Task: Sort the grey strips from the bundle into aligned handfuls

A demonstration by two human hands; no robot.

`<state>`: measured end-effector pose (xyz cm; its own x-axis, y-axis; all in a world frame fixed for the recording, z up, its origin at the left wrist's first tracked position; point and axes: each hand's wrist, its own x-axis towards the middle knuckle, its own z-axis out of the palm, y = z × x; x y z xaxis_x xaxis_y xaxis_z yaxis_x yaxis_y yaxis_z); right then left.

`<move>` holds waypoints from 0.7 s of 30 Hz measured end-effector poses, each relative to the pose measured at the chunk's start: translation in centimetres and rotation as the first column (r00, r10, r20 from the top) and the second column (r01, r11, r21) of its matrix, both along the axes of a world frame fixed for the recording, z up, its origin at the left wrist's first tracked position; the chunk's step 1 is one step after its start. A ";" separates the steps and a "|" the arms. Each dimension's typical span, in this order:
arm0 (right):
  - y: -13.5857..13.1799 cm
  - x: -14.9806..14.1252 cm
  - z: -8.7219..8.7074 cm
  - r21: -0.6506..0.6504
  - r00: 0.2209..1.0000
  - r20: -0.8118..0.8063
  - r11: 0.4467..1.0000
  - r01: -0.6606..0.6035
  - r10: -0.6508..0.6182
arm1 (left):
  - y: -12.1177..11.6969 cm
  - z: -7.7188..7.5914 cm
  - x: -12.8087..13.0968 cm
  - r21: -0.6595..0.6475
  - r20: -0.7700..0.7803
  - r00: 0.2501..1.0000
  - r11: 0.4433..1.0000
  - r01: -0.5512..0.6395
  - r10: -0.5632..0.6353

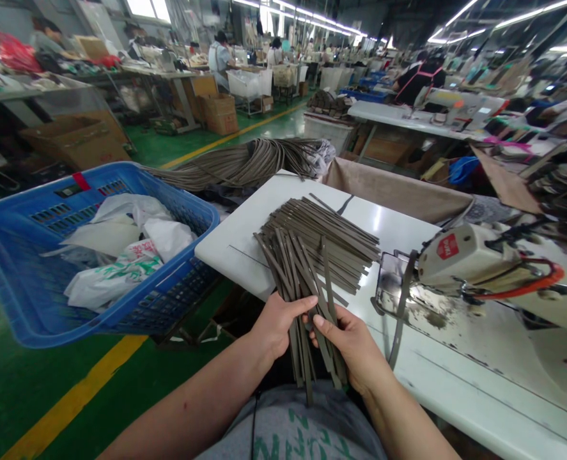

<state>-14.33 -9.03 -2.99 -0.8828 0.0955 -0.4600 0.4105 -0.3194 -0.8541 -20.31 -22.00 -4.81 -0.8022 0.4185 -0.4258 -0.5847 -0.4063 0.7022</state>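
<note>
A loose bundle of grey-brown fabric strips is gripped between my two hands at the table's near edge. My left hand wraps around the bundle from the left, its thumb pointing right across the strips. On the other side, my right hand pinches some of the same strips, thumb on top; its other fingers are partly hidden. Ends of the strips hang down toward my grey shirt. Just beyond, a flat pile of similar strips lies on the white table.
An industrial sewing machine stands on the right, with one strip hanging beside its plate. To the left is a blue plastic basket holding white bags. Long strip coils lie behind the table. People work at machines farther off.
</note>
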 end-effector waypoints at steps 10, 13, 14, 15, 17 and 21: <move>0.1 0.0 0.4 -0.055 0.999 0.007 0.997 0.053 -0.052 | -0.1 0.0 -0.3 -0.009 0.020 0.997 0.997 -0.077 0.077; 0.2 -0.1 0.4 -0.048 0.994 0.015 0.993 0.105 -0.105 | -0.1 0.1 -0.4 0.041 0.090 0.994 0.997 -0.068 0.064; 0.3 -0.1 0.4 -0.040 0.993 0.021 0.992 0.119 -0.118 | -0.1 0.1 -0.4 0.041 0.112 0.990 0.995 -0.093 0.087; 0.4 -0.1 0.4 -0.033 0.992 0.026 0.992 0.124 -0.123 | 0.0 0.2 -0.4 0.031 0.127 0.984 0.991 -0.127 0.122; 0.4 -0.1 0.4 -0.035 0.993 0.021 0.992 0.119 -0.118 | 0.0 0.2 -0.4 0.009 0.125 0.976 0.984 -0.180 0.177; 0.2 0.1 0.2 -0.073 0.995 -0.045 0.994 0.084 -0.087 | 0.1 0.2 -0.4 0.028 0.065 0.987 0.988 -0.149 0.147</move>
